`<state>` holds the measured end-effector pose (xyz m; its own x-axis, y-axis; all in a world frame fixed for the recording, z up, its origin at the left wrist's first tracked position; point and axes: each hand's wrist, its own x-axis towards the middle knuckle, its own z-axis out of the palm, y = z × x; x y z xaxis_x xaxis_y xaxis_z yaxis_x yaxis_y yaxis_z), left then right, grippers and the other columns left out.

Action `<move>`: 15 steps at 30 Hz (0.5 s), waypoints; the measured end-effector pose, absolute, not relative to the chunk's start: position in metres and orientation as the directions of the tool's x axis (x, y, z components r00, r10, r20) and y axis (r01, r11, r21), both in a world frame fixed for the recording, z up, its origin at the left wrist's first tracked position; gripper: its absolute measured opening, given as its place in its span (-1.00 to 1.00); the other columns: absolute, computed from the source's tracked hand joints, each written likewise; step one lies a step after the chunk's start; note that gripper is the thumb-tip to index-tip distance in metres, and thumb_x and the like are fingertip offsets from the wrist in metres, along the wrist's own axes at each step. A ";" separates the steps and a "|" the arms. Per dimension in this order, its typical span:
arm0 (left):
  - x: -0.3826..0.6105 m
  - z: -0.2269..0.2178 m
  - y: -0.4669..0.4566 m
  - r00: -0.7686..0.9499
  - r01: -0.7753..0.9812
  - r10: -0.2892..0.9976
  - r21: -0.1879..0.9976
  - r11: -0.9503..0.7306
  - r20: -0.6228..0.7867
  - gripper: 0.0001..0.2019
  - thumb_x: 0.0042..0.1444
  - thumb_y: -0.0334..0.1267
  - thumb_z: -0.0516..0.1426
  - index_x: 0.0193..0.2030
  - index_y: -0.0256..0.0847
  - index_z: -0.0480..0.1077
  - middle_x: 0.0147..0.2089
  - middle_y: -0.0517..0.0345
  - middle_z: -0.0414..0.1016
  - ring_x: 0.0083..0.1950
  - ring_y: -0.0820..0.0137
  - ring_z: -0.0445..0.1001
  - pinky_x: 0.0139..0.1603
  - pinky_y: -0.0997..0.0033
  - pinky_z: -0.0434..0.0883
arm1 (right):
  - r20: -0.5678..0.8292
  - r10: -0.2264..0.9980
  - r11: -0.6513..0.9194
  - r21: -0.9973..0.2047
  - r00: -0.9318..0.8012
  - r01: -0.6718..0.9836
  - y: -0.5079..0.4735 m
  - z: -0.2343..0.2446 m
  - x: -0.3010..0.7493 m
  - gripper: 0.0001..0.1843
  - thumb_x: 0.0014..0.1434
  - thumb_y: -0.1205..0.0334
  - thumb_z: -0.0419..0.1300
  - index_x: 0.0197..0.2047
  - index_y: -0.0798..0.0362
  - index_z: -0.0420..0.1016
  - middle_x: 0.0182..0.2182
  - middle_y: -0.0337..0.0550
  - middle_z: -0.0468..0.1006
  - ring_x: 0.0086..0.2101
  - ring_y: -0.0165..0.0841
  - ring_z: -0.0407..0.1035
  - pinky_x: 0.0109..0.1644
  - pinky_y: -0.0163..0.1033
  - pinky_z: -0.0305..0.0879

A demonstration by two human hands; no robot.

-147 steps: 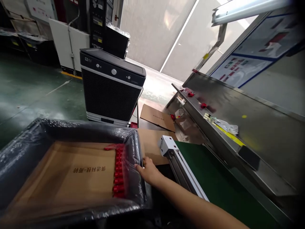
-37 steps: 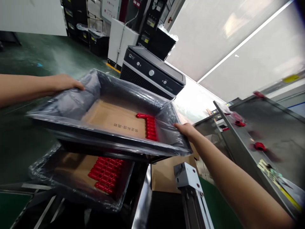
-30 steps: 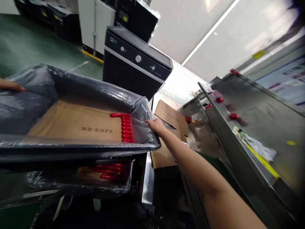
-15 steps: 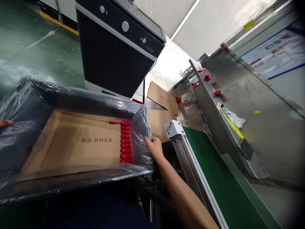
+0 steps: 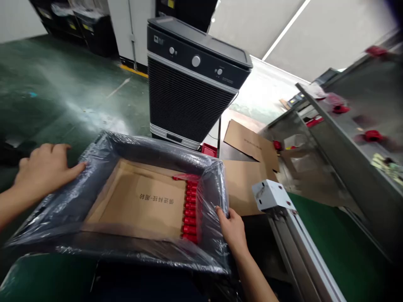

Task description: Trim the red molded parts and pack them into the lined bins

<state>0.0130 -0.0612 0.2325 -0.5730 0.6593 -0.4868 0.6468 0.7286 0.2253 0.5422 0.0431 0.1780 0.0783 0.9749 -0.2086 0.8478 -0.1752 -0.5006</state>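
Note:
A dark bin point(image 5: 151, 256) lined with clear plastic film sits in front of me, slightly tilted in view. Inside lies a brown cardboard sheet point(image 5: 141, 214) with printed characters. Along its right end runs a row of red cylindrical parts point(image 5: 190, 212), partly under the film. My right hand point(image 5: 232, 228) grips the bin's right rim, thumb on the inside and the other fingers mostly hidden behind it. My left hand point(image 5: 47, 167) is at the bin's left side, fingers apart, with its thumb at the film-covered rim.
A black air cooler point(image 5: 195, 92) stands just beyond the bin. Flattened cardboard point(image 5: 242, 180) lies to the right, beside an aluminium post with a white end block point(image 5: 272, 195). A green conveyor belt point(image 5: 327, 235) and metal shelving with red parts point(image 5: 373, 135) are farther right.
The view has swung left, so the bin and cooler appear farther right. My left hand now shows fully, fingers spread; before, only a fingertip was visible. My right hand keeps its grip on the rim.

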 end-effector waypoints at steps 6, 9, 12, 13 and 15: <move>0.125 0.164 -0.042 -0.509 0.583 0.650 0.330 0.743 -0.564 -0.69 0.31 -0.05 0.24 0.02 -0.23 0.51 -0.02 0.05 0.61 -0.09 0.25 0.60 -0.02 0.14 0.57 | -0.232 0.970 -0.174 -0.475 0.069 0.863 0.044 0.177 0.544 -0.52 0.16 -0.31 0.05 -0.40 -0.07 0.44 -0.44 -0.03 0.59 -0.33 -0.02 0.48 -0.26 -0.12 0.28; 0.137 0.128 -0.027 -0.546 0.484 0.504 0.239 0.842 -0.669 -0.70 0.36 -0.06 0.22 -0.04 -0.31 0.49 -0.17 0.07 0.58 -0.26 0.35 0.58 -0.24 0.29 0.58 | -0.242 0.968 -0.182 -0.475 0.071 0.861 0.043 0.175 0.545 -0.53 0.18 -0.30 0.04 -0.37 -0.07 0.43 -0.40 -0.03 0.60 -0.31 -0.02 0.49 -0.24 -0.12 0.28; 0.119 0.113 -0.018 -0.582 0.426 0.427 0.188 0.885 -0.692 -0.72 0.37 -0.08 0.21 -0.01 -0.30 0.48 -0.15 0.08 0.57 -0.27 0.37 0.57 -0.27 0.33 0.58 | -0.249 0.965 -0.195 -0.480 0.080 0.855 0.042 0.173 0.547 -0.54 0.20 -0.30 0.05 -0.42 -0.08 0.37 -0.39 -0.04 0.59 -0.33 -0.05 0.47 -0.26 -0.14 0.26; 0.113 0.112 -0.016 -0.587 0.419 0.419 0.183 0.890 -0.692 -0.72 0.37 -0.09 0.21 0.00 -0.30 0.48 -0.14 0.07 0.57 -0.27 0.38 0.56 -0.27 0.33 0.58 | -0.251 0.964 -0.202 -0.480 0.087 0.853 0.041 0.173 0.547 -0.54 0.21 -0.29 0.06 -0.43 -0.08 0.35 -0.41 -0.05 0.59 -0.35 -0.06 0.47 -0.27 -0.14 0.26; 0.105 0.111 -0.010 -0.581 0.421 0.429 0.196 0.886 -0.692 -0.71 0.37 -0.08 0.20 0.01 -0.29 0.48 -0.13 0.09 0.57 -0.25 0.35 0.57 -0.26 0.30 0.58 | -0.251 0.963 -0.210 -0.482 0.096 0.851 0.040 0.172 0.547 -0.54 0.22 -0.28 0.07 -0.44 -0.09 0.34 -0.43 -0.07 0.58 -0.37 -0.08 0.46 -0.29 -0.16 0.25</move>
<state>0.1053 -0.0099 0.1106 -0.5805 0.4290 -0.6920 0.4211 0.8856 0.1958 0.5472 0.0403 0.1724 0.0964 0.9633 -0.2507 0.8508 -0.2105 -0.4816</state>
